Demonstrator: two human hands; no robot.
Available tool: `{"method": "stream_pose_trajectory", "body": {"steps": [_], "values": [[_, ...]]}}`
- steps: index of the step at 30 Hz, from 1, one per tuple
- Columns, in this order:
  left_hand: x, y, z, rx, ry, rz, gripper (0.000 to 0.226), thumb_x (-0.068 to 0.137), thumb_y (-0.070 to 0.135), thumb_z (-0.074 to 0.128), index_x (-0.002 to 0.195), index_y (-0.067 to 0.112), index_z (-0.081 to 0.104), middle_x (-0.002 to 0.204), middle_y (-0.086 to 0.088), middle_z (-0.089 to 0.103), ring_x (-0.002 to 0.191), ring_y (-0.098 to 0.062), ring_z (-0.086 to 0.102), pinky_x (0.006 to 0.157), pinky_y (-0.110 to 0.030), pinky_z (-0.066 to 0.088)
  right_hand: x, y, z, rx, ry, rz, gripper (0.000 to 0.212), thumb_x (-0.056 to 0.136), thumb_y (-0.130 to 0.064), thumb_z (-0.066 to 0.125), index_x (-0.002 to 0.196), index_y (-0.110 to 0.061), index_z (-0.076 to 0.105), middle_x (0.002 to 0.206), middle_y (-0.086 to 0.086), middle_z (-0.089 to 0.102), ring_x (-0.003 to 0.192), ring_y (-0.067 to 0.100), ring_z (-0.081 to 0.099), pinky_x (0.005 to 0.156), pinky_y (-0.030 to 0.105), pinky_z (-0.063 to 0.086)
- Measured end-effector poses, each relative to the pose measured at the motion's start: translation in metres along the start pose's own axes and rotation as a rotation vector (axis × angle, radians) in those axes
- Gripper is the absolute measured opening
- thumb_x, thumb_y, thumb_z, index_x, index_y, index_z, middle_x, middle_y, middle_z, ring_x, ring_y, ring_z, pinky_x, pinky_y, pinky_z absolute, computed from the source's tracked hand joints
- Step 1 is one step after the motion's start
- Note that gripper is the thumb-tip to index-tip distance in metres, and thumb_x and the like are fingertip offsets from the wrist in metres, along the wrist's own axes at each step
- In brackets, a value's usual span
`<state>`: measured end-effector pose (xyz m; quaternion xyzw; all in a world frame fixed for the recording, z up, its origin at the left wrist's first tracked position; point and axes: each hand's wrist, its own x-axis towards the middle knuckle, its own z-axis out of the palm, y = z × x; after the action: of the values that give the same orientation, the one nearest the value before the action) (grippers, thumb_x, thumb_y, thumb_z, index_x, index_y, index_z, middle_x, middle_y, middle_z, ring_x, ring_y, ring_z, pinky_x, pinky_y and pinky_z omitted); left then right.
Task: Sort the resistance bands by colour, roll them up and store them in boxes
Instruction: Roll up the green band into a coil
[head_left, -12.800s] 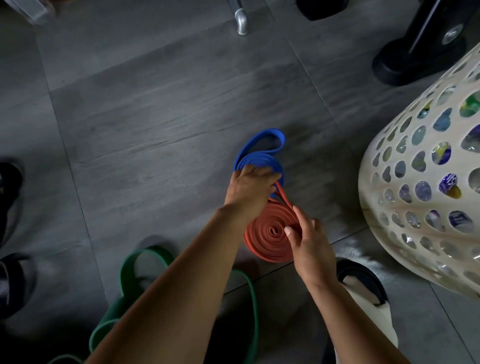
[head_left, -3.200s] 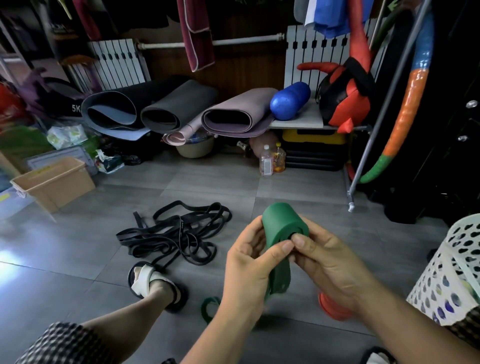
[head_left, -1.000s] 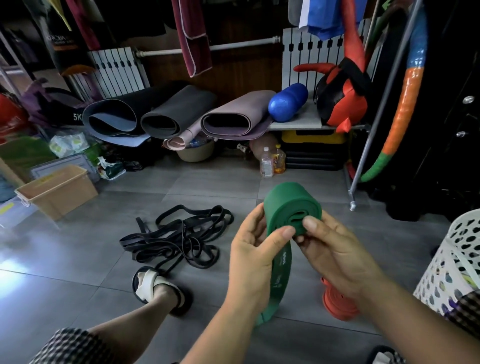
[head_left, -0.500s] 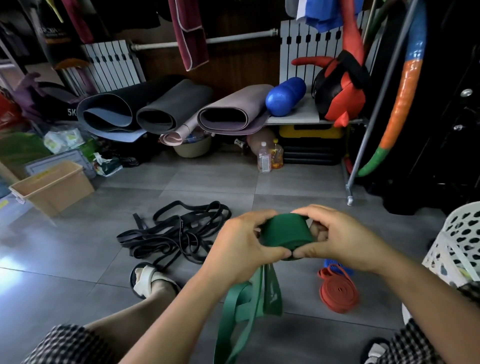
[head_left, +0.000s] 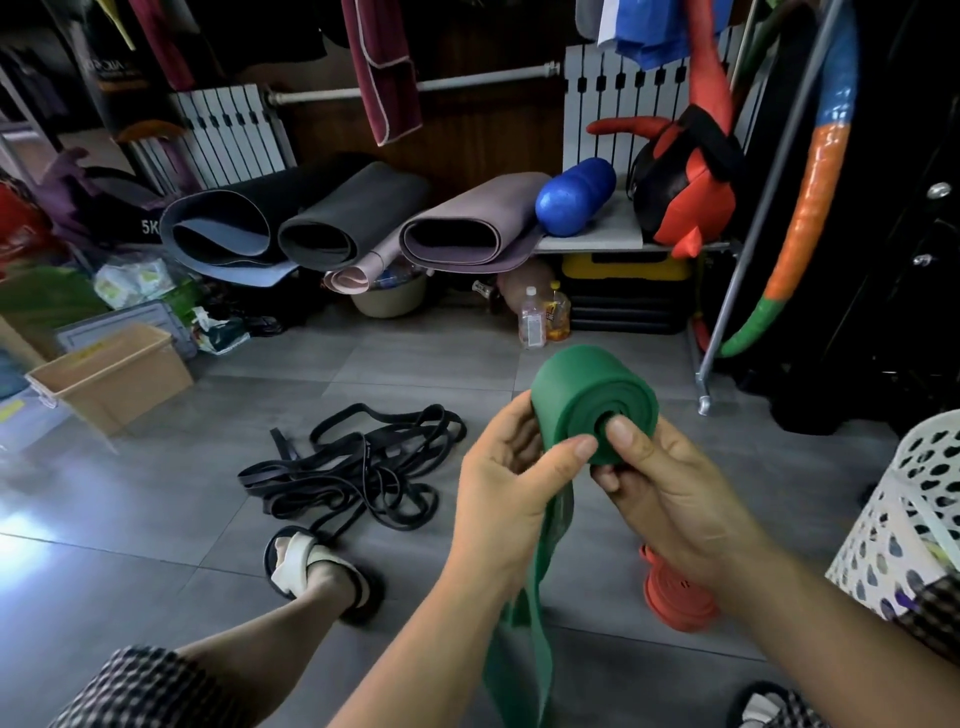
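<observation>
Item 1. Green resistance band (head_left: 592, 400): mostly wound into a thick roll, held in the air in front of the person, above the floor (head_left: 156, 519). The open spiral face points toward the camera. An unrolled tail hangs from the underside of the roll, down between the forearms and out of the bottom of the view.

Item 2. Left hand (head_left: 511, 483): fingers curled round the left side of the roll, thumb tip pressed on its face.

Item 3. Right hand (head_left: 670, 488): thumb on the centre of the spiral, fingers curled beneath the roll. Both hands grip the band.

Item 4. Red band (head_left: 675, 597): rolled, resting on the floor below the right wrist and partly hidden by it.

Item 5. Black bands (head_left: 358, 467): loose tangled heap on the floor, left of the hands, just beyond a sandalled foot (head_left: 317, 571).

Item 6. Tan box (head_left: 114, 374): open-topped, on the floor at far left, well apart from the bands.

Item 7. White perforated basket (head_left: 914, 519): at the right edge.

Item 8. Background stock: rolled exercise mats (head_left: 363, 218) and a blue roller (head_left: 574, 197) along the back wall, with two bottles (head_left: 532, 325) on the floor beneath.
</observation>
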<state>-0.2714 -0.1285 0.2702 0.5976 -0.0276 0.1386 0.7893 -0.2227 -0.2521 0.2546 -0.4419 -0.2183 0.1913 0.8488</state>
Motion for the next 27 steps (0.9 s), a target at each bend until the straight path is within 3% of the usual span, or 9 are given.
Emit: {"method": "stream_pose_trajectory", "body": {"steps": [4,7,10,12,15,17,19,22,27], "values": [[0.003,-0.001,-0.016,0.294,-0.068,0.044,0.035,0.071,-0.003,0.075,0.096,0.02,0.066,0.088,0.005,0.073,0.087,-0.009,0.068,0.076,-0.018,0.051,-0.002,-0.016,-0.014,-0.387,-0.033,0.157,0.078,0.037,-0.052,0.088,0.106,-0.028,0.062,0.088,-0.006,0.065,0.069,0.005,0.061,0.06,0.018,0.05],[0.006,0.005,-0.023,0.618,-0.191,0.059,0.037,0.066,0.014,0.08,0.101,0.02,0.067,0.094,0.002,0.072,0.09,-0.01,0.066,0.085,-0.025,0.052,-0.007,-0.029,-0.018,-0.809,-0.086,0.194,0.095,0.045,-0.041,0.089,0.125,-0.047,0.038,0.119,-0.022,0.052,0.103,-0.007,0.056,0.091,0.019,0.048],[0.013,0.014,-0.027,0.885,-0.328,0.034,0.042,0.069,0.024,0.078,0.109,0.02,0.065,0.098,0.004,0.07,0.094,-0.01,0.064,0.089,-0.033,0.05,-0.011,-0.041,-0.018,-1.287,-0.117,0.166,0.101,0.058,-0.034,0.083,0.125,-0.063,0.012,0.114,-0.036,0.036,0.074,-0.008,0.045,0.07,0.008,0.042],[0.018,0.019,-0.027,0.952,-0.402,0.003,0.042,0.071,0.023,0.077,0.111,0.021,0.065,0.1,0.004,0.07,0.094,-0.011,0.064,0.089,-0.035,0.05,-0.012,-0.046,-0.019,-1.271,-0.132,0.153,0.1,0.059,-0.028,0.084,0.123,-0.063,0.016,0.107,-0.033,0.042,0.062,-0.001,0.044,0.059,0.01,0.04],[0.018,0.02,-0.02,0.996,-0.453,-0.01,0.046,0.065,0.028,0.077,0.109,0.025,0.065,0.099,0.006,0.07,0.091,-0.011,0.065,0.088,-0.034,0.051,-0.01,-0.038,-0.014,-1.314,-0.214,0.149,0.076,0.063,-0.022,0.084,0.11,-0.054,0.035,0.099,-0.027,0.05,0.082,-0.005,0.055,0.071,0.014,0.046],[0.019,0.02,-0.017,0.96,-0.436,-0.025,0.041,0.062,0.031,0.074,0.102,0.026,0.066,0.094,0.005,0.07,0.088,-0.011,0.065,0.087,-0.033,0.052,-0.007,-0.032,-0.018,-1.23,-0.147,0.171,0.057,0.061,-0.022,0.085,0.097,-0.044,0.047,0.095,-0.013,0.061,0.088,0.007,0.061,0.08,0.03,0.052],[0.022,0.018,-0.02,0.84,-0.397,-0.056,0.039,0.067,0.018,0.078,0.102,0.027,0.064,0.099,0.004,0.07,0.092,-0.008,0.065,0.088,-0.022,0.05,-0.005,-0.029,-0.021,-1.032,-0.092,0.192,0.052,0.057,-0.019,0.087,0.094,-0.035,0.054,0.086,0.002,0.067,0.075,0.019,0.064,0.072,0.042,0.055],[0.019,0.01,-0.026,0.51,-0.314,-0.143,0.055,0.069,0.003,0.078,0.111,0.029,0.054,0.113,0.005,0.065,0.103,-0.006,0.062,0.09,-0.017,0.048,-0.003,-0.029,-0.02,-0.799,-0.061,0.177,0.052,0.051,-0.022,0.081,0.096,-0.026,0.055,0.077,0.002,0.066,0.062,0.017,0.057,0.054,0.035,0.047],[-0.001,-0.015,-0.021,0.16,-0.109,-0.123,0.052,0.063,0.002,0.071,0.109,0.02,0.055,0.093,0.016,0.072,0.093,0.0,0.065,0.077,-0.015,0.049,0.002,-0.027,-0.014,-0.432,0.053,0.092,0.059,0.049,-0.01,0.087,0.098,-0.009,0.054,0.064,-0.003,0.064,0.043,0.01,0.051,0.039,0.02,0.041]]}}
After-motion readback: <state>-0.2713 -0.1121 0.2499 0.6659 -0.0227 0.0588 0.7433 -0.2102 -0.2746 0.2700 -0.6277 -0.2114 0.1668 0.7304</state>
